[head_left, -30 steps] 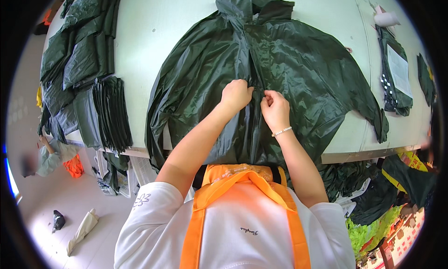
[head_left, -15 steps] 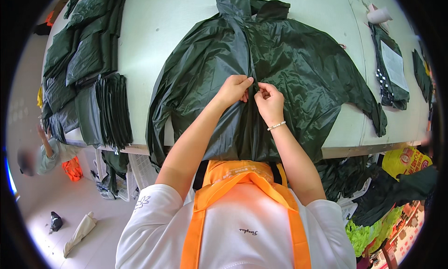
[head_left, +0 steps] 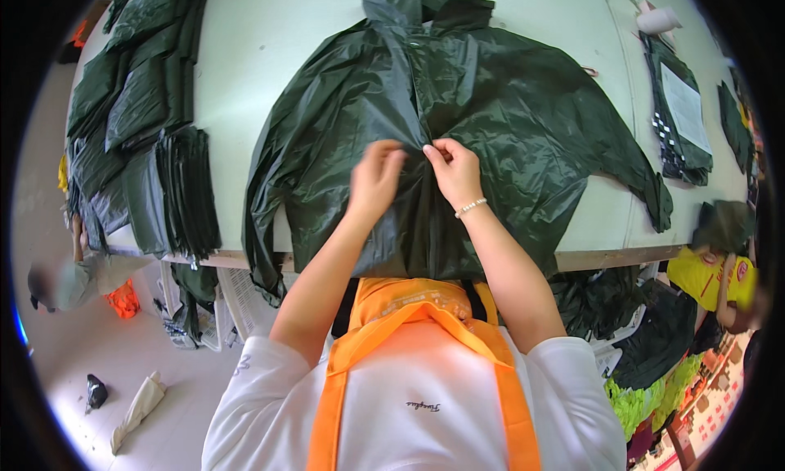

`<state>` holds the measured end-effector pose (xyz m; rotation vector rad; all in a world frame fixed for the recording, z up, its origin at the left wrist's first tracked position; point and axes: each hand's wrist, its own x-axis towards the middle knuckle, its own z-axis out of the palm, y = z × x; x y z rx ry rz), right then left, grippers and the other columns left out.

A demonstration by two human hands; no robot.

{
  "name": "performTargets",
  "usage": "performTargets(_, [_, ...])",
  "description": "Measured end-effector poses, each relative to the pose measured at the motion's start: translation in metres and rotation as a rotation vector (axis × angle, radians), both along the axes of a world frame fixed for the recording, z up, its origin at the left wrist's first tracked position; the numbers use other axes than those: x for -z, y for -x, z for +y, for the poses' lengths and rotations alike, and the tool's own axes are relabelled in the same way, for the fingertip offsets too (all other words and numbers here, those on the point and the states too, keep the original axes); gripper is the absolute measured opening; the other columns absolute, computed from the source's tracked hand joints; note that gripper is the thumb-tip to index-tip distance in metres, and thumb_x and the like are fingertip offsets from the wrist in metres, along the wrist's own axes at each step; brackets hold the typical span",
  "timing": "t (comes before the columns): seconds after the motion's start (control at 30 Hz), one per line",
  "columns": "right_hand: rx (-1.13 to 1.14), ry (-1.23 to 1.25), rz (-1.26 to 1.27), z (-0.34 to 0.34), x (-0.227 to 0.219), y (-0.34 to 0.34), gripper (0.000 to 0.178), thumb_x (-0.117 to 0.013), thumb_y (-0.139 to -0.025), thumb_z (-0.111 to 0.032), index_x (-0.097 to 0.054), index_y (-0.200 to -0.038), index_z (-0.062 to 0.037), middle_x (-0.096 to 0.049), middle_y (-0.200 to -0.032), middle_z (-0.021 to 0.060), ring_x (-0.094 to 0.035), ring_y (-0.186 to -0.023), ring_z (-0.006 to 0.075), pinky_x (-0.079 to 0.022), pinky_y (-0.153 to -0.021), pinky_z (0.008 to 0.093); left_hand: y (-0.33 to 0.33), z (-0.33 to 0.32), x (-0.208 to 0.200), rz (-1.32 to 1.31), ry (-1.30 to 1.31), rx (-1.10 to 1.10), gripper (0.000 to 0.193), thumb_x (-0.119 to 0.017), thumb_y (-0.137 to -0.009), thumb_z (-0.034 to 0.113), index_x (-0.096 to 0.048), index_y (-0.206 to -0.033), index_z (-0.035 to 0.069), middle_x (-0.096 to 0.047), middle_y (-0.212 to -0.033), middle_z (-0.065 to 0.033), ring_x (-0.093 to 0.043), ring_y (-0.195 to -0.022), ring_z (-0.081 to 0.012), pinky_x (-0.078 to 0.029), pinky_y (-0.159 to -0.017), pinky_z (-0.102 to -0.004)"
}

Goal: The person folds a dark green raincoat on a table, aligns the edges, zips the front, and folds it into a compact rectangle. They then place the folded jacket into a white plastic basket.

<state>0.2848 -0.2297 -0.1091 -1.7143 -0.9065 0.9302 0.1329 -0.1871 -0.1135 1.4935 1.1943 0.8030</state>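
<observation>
A dark green, shiny rain jacket (head_left: 515,103) lies spread front-up, its collar at the far end and its hem at the near table edge. My right hand (head_left: 455,172), with a beaded bracelet at the wrist, pinches the edge of the front opening at mid-chest. Just left of that opening is my left hand (head_left: 378,177), apart from the right one. Motion smears its fingers, so whether they hold any cloth cannot be told. Below the hands the front flap runs down to the hem.
Piles of folded dark green garments (head_left: 163,70) line the table's left side. To the right lie another folded garment with a white sheet (head_left: 685,107) and a white roll (head_left: 658,20). A person in yellow (head_left: 703,275) is at the right, another person (head_left: 65,283) at the left.
My left hand has come away from the front opening, toward the left. The right hand still pinches the edge, slightly farther left in view. A person in yellow now shows at the right.
</observation>
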Motion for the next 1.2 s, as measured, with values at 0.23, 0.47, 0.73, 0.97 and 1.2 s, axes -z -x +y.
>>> performTargets(0.23, [0.784, -0.045, -0.563, -0.146, 0.017, -0.199, 0.026, -0.055, -0.093, -0.025, -0.055, -0.098, 0.0004, -0.058, -0.085, 0.0057, -0.054, -0.076, 0.0141, -0.045, -0.073, 0.0288, 0.168, -0.022, -0.008, 0.741, -0.054, -0.503, 0.032, -0.061, -0.087, 0.030, -0.061, -0.085, -0.001, -0.059, -0.077, -0.0136, -0.057, -0.071, -0.0261, -0.046, -0.068, -0.0346])
performTargets(0.47, [0.462, 0.089, 0.656, -0.116, 0.005, -0.219, 0.043, -0.050, -0.096, -0.031, -0.048, -0.127, -0.0018, -0.052, -0.128, 0.0067, -0.049, -0.113, 0.0160, -0.036, -0.097, 0.0285, 0.180, 0.026, 0.024, 0.396, 0.042, -0.592, 0.048, -0.059, -0.088, 0.041, -0.061, -0.098, -0.006, -0.063, -0.080, -0.0081, -0.057, -0.070, -0.0205, -0.046, -0.068, -0.0320])
performTargets(0.73, [0.296, 0.127, -0.394, -0.115, 0.003, -0.302, 0.045, -0.054, -0.093, -0.023, -0.043, -0.129, 0.0009, -0.058, -0.121, 0.0104, -0.056, -0.106, 0.0201, -0.041, -0.092, 0.0296, 0.235, 0.072, 0.017, 0.032, 0.076, -0.614, 0.052, -0.060, -0.089, 0.025, -0.043, -0.130, -0.003, -0.052, -0.124, -0.0133, -0.050, -0.111, -0.0226, -0.036, -0.097, -0.0312])
performTargets(0.97, [0.396, 0.083, -0.513, -0.073, 0.022, -0.347, 0.050, -0.059, -0.089, -0.040, -0.054, -0.115, 0.0015, -0.063, -0.086, 0.0073, -0.059, -0.075, 0.0167, -0.046, -0.072, 0.0284, 0.173, 0.125, -0.008, -0.031, 0.217, -0.567, 0.064, -0.060, -0.089, 0.034, -0.035, -0.139, 0.003, -0.055, -0.119, -0.0112, -0.053, -0.102, -0.0184, -0.040, -0.088, -0.0303])
performTargets(1.2, [0.307, 0.303, -0.566, -0.259, 0.008, -0.222, 0.024, -0.067, -0.085, -0.019, -0.061, -0.097, 0.0014, -0.060, -0.082, 0.0055, -0.052, -0.071, 0.0123, -0.045, -0.069, 0.0260, 0.191, -0.076, 0.018, 0.874, -0.312, -0.328, 0.060, -0.066, -0.083, 0.024, -0.041, -0.131, -0.004, -0.048, -0.126, -0.0233, -0.044, -0.118, -0.0361, -0.033, -0.101, -0.0422])
